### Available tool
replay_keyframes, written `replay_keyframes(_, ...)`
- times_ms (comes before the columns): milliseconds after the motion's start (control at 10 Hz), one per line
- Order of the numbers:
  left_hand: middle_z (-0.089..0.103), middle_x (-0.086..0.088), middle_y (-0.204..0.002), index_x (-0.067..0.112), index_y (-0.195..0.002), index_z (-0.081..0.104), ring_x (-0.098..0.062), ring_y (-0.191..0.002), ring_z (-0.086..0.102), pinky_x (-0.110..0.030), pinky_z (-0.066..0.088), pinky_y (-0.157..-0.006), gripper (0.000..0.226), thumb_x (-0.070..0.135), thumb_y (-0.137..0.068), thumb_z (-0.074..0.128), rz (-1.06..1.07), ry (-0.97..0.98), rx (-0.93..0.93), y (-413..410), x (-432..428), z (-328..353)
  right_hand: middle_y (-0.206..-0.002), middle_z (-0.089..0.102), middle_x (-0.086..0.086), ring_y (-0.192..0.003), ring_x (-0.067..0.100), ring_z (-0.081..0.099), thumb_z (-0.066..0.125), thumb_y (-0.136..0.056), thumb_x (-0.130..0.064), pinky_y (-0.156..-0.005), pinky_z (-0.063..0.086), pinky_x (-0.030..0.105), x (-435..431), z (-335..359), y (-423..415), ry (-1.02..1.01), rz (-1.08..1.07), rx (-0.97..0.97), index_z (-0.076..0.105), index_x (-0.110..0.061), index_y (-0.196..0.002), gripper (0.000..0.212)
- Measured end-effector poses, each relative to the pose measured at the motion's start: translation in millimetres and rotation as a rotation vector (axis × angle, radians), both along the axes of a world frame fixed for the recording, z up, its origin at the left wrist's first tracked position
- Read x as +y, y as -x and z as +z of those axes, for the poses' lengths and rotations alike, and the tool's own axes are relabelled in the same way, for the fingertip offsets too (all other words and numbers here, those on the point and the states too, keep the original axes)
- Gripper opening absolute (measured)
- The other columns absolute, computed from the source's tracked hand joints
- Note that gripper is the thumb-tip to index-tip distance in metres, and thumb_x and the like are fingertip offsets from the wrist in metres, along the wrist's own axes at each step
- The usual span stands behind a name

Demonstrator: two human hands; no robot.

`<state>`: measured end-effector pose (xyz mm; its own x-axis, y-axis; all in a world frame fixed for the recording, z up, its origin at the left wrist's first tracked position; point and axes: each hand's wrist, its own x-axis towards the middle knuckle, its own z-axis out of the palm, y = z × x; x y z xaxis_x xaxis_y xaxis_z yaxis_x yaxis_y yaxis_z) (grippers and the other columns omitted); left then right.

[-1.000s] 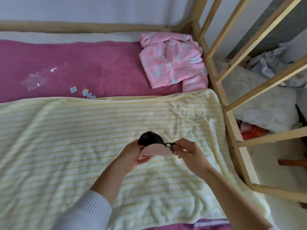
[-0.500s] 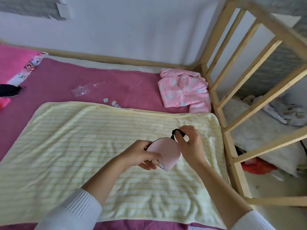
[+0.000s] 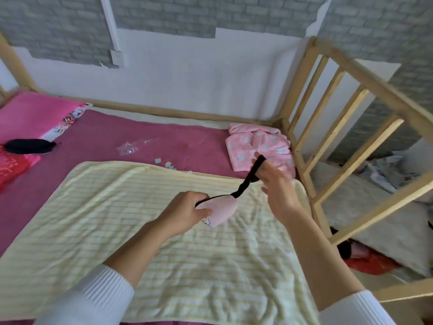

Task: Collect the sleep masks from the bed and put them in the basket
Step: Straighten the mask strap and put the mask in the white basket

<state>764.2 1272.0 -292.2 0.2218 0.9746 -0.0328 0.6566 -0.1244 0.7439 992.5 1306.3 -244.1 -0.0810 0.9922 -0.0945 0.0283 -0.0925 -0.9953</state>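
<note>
My left hand point(image 3: 185, 211) grips a folded pink sleep mask point(image 3: 220, 211) above the yellow striped blanket point(image 3: 140, 219). The mask's black elastic strap point(image 3: 249, 178) runs up and to the right, stretched over the fingers of my right hand point(image 3: 278, 188). A second sleep mask, black point(image 3: 27, 146), lies at the far left of the bed on red and pink fabric. No basket is in view.
Folded pink pyjamas point(image 3: 260, 148) lie at the bed's far right corner. A clear plastic wrapper point(image 3: 132, 146) and paper scraps point(image 3: 165, 163) sit on the magenta sheet. The wooden bed rail point(image 3: 351, 113) rises on the right, with pillows and clutter beyond it.
The view has tilted up, so the wall and the black mask show. My right hand has pulled the strap up and to the right, away from the pink mask in my left hand.
</note>
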Motion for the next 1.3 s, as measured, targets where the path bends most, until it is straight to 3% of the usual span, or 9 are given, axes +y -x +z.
replay_keyframes(100, 0.044, 0.002, -0.054, 0.012, -0.063, 0.052, -0.010, -0.049, 0.035, -0.023, 0.022, -0.047, 0.019, 0.017, -0.080, 0.061, 0.058, -0.127, 0.095, 7, 2, 10, -0.103, 0.068, -0.002, -0.098, 0.027, 0.061, 0.040, -0.088, -0.007, -0.098, 0.024, 0.045, 1, -2, 1, -0.278, 0.078, -1.348, 0.064, -0.026, -0.114, 0.040)
replay_keyframes(200, 0.058, -0.004, -0.057, 0.013, -0.067, 0.060, -0.016, -0.052, 0.044, -0.026, 0.028, -0.048, 0.011, 0.013, -0.079, 0.059, 0.123, -0.186, 0.143, 19, 6, 15, -0.081, 0.069, 0.003, -0.092, 0.028, 0.069, 0.056, -0.082, -0.021, -0.084, 0.039, 0.036, -2, 5, -8, -0.027, 0.603, -1.331, 0.074, -0.015, -0.094, 0.023)
replay_keyframes(300, 0.066, -0.004, -0.063, 0.014, -0.071, 0.065, -0.015, -0.056, 0.054, -0.028, 0.036, -0.051, 0.011, 0.012, -0.079, 0.059, 0.095, -0.129, 0.095, 23, 5, 16, -0.074, 0.078, 0.004, -0.073, 0.018, 0.074, 0.072, -0.078, -0.034, -0.087, 0.051, 0.034, -16, 19, -5, 0.212, 0.970, -0.501, 0.078, -0.018, -0.083, 0.018)
replay_keyframes(400, 0.055, -0.009, -0.058, 0.006, -0.068, 0.060, -0.010, -0.052, 0.040, -0.026, 0.027, -0.051, 0.016, 0.016, -0.080, 0.064, 0.045, -0.079, 0.033, 19, 0, 13, -0.081, 0.077, 0.000, -0.083, 0.015, 0.071, 0.071, -0.078, -0.040, -0.085, 0.053, 0.034, -18, 19, 8, 0.132, 0.568, 0.229, 0.077, -0.019, -0.084, 0.023)
replay_keyframes(500, 0.041, 0.000, -0.055, 0.002, -0.067, 0.056, -0.007, -0.050, 0.031, -0.023, 0.023, -0.048, 0.027, 0.022, -0.083, 0.065, 0.010, -0.085, -0.029, 13, -4, 15, -0.095, 0.075, -0.013, -0.102, 0.010, 0.067, 0.078, -0.075, -0.029, -0.083, 0.052, 0.018, -13, 10, 13, -0.134, 0.074, -0.018, 0.072, -0.024, -0.108, 0.033)
replay_keyframes(600, 0.039, 0.003, -0.055, 0.003, -0.066, 0.053, -0.007, -0.050, 0.029, -0.022, 0.020, -0.048, 0.025, 0.019, -0.080, 0.066, 0.018, -0.098, -0.065, 9, -4, 20, -0.097, 0.071, -0.016, -0.102, 0.009, 0.065, 0.082, -0.069, -0.027, -0.098, 0.047, 0.034, -17, -5, 19, -0.276, 0.131, -0.660, 0.070, -0.025, -0.111, 0.044)
replay_keyframes(900, 0.066, 0.015, -0.098, 0.028, -0.098, 0.067, -0.001, -0.096, 0.059, -0.019, 0.047, -0.078, 0.024, 0.014, -0.079, 0.067, 0.319, -0.127, -0.262, -3, -28, 13, -0.067, 0.066, -0.006, -0.064, 0.012, 0.057, 0.067, -0.070, -0.023, -0.100, 0.037, 0.048, -29, -9, 30, -0.373, 0.158, -0.801, 0.065, -0.020, -0.067, 0.004)
replay_keyframes(1100, 0.075, 0.004, -0.082, 0.038, -0.081, 0.076, -0.009, -0.073, 0.063, -0.025, 0.045, -0.065, 0.013, 0.041, -0.082, 0.063, 0.322, 0.047, -0.398, -6, -66, 14, -0.057, 0.060, -0.005, -0.059, 0.013, 0.054, 0.062, -0.078, -0.032, -0.106, 0.011, 0.033, -47, -20, 60, -0.567, 0.219, -1.045, 0.053, -0.015, -0.063, 0.024)
replay_keyframes(1300, 0.075, 0.006, -0.075, 0.028, -0.079, 0.078, 0.002, -0.064, 0.063, -0.012, 0.044, -0.056, 0.015, 0.039, -0.076, 0.069, 0.462, 0.152, -0.533, 40, -116, 21, -0.059, 0.057, -0.009, -0.065, 0.012, 0.054, 0.059, -0.079, -0.026, -0.106, 0.012, 0.034, -83, -18, 116, -0.650, 0.449, -1.005, 0.057, -0.018, -0.068, 0.014)
